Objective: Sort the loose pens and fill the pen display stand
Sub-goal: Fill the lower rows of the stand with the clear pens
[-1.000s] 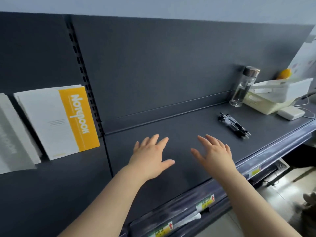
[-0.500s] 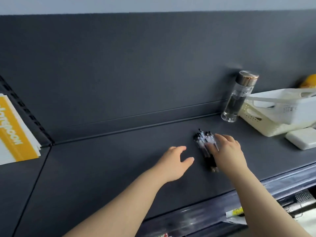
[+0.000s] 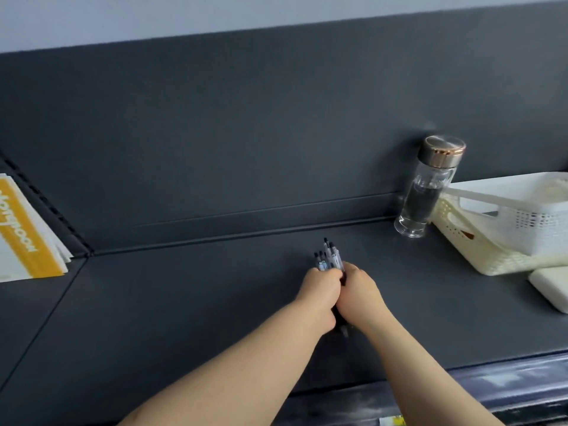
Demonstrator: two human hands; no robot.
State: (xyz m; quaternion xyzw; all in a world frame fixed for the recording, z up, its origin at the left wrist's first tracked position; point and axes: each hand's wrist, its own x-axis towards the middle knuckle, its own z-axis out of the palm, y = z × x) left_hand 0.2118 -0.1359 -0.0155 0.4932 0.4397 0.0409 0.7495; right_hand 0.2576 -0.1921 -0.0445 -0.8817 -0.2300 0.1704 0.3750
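Note:
A small bundle of black-and-clear pens (image 3: 328, 256) lies on the dark grey shelf (image 3: 190, 296), tips pointing away from me. My left hand (image 3: 321, 292) and my right hand (image 3: 359, 295) are pressed together around the bundle, fingers curled over it. Only the far ends of the pens and one dark end below the wrists (image 3: 343, 331) show; the rest is hidden by the hands. No pen display stand is in view.
A clear glass bottle (image 3: 427, 192) with a copper-rimmed lid stands at the back right. Beside it sit stacked white and cream plastic baskets (image 3: 504, 229) and a white flat box (image 3: 553, 287). Yellow-and-white notebooks (image 3: 24, 235) lean at the left. The shelf's front edge (image 3: 461, 385) runs below.
My left hand moved right and joined my right hand on the pens; both hands now close around the bundle. The view shifted slightly.

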